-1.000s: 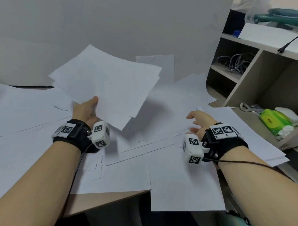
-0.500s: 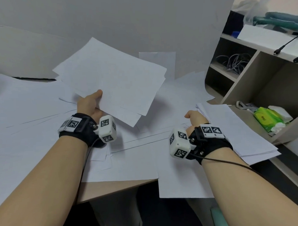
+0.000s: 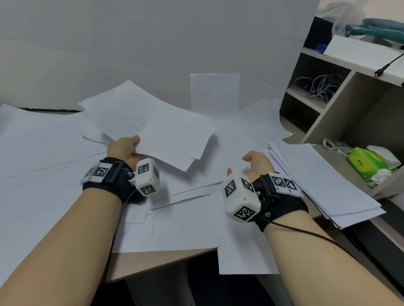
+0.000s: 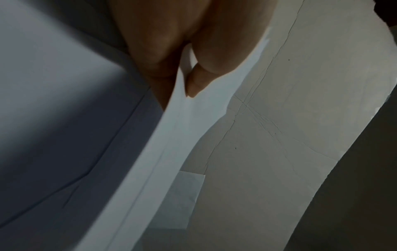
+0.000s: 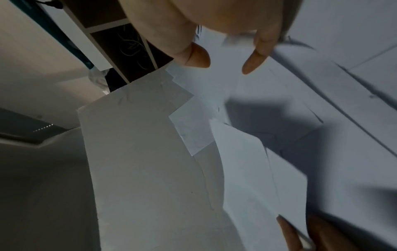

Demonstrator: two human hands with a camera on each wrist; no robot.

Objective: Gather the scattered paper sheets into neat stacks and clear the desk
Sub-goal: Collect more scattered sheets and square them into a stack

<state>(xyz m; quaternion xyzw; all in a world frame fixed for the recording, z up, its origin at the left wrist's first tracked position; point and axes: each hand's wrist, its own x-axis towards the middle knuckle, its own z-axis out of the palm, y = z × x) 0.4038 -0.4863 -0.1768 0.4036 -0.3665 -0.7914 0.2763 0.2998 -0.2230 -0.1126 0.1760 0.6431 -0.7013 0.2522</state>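
My left hand (image 3: 124,147) pinches a small sheaf of white sheets (image 3: 149,127) by its near edge, thumb on top, and holds it just above the desk. The left wrist view shows the thumb (image 4: 197,83) and fingers clamped on the sheaf's edge (image 4: 171,135). My right hand (image 3: 254,161) hovers over loose sheets (image 3: 237,140) at desk centre, fingers spread and relaxed with nothing in them; the right wrist view shows a fingertip (image 5: 253,64) above the paper. A neat stack (image 3: 318,178) lies at the right edge of the desk.
Loose sheets (image 3: 41,163) cover the left and near desk; one (image 3: 243,247) overhangs the front edge (image 3: 154,262). One sheet (image 3: 215,93) leans on the grey back board. A shelf unit (image 3: 346,115) at right holds cables and a green wipes pack (image 3: 366,163).
My left hand has lowered its sheaf towards the desk and drifted right. My right hand has pulled back towards me, away from the right stack.
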